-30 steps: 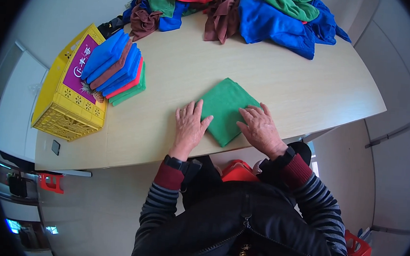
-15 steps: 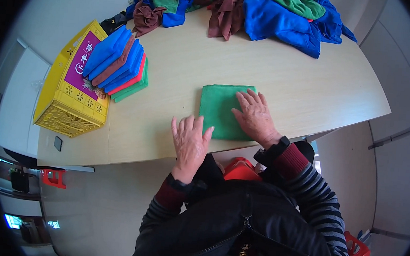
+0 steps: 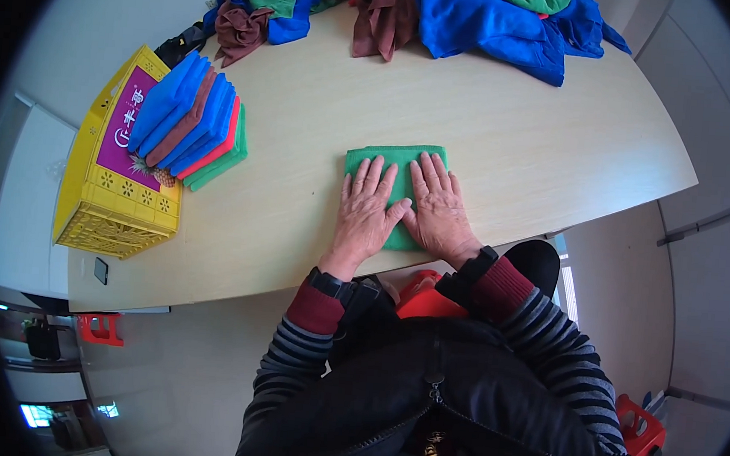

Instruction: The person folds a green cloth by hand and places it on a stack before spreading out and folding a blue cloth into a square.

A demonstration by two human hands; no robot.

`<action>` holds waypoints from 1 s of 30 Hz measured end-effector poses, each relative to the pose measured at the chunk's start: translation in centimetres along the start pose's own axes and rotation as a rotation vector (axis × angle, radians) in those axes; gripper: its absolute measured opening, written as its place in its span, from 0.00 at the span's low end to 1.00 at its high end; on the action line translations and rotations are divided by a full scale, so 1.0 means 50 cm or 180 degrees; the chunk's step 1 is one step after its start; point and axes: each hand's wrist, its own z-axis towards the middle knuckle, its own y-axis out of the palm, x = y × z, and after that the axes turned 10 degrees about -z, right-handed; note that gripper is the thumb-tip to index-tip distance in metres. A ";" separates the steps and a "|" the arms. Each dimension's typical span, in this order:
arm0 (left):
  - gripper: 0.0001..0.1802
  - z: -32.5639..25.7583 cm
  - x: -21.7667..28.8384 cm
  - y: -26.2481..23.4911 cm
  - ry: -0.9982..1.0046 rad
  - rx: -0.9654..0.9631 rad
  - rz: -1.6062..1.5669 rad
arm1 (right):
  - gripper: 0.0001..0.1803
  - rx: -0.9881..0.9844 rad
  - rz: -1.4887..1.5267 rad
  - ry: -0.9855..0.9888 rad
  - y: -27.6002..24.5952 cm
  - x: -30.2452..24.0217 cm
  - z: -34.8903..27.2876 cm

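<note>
- Left hand [image 3: 367, 218] and right hand [image 3: 439, 215] lie flat, side by side, clamped on nothing — resting over one green cloth [image 3: 402, 181].
- It sits folded on the table [image 3: 283, 179]; I judge it light, soft, unbreakable — best lifted by opposite edges.
- I count one stack [image 3: 180, 128], one crate [image 3: 93, 181]; the heap [image 3: 484, 23] overlaps too much.

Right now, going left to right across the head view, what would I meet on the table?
Yellow crate, stack of folded cloths, left hand, right hand; both hands lie flat on a folded green cloth.
</note>
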 end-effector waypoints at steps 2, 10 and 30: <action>0.39 -0.003 0.001 -0.001 0.0011 0.0005 0.0005 | 0.42 0.0008 0.0051 0.0026 -0.001 -0.001 -0.001; 0.39 -0.002 0.005 0.001 -0.0104 -0.0091 0.0083 | 0.44 -0.0038 -0.0220 0.0145 -0.005 0.003 0.009; 0.41 -0.003 -0.002 0.007 -0.0066 -0.0022 0.0205 | 0.38 -0.0016 -0.0490 -0.0545 -0.016 0.012 0.015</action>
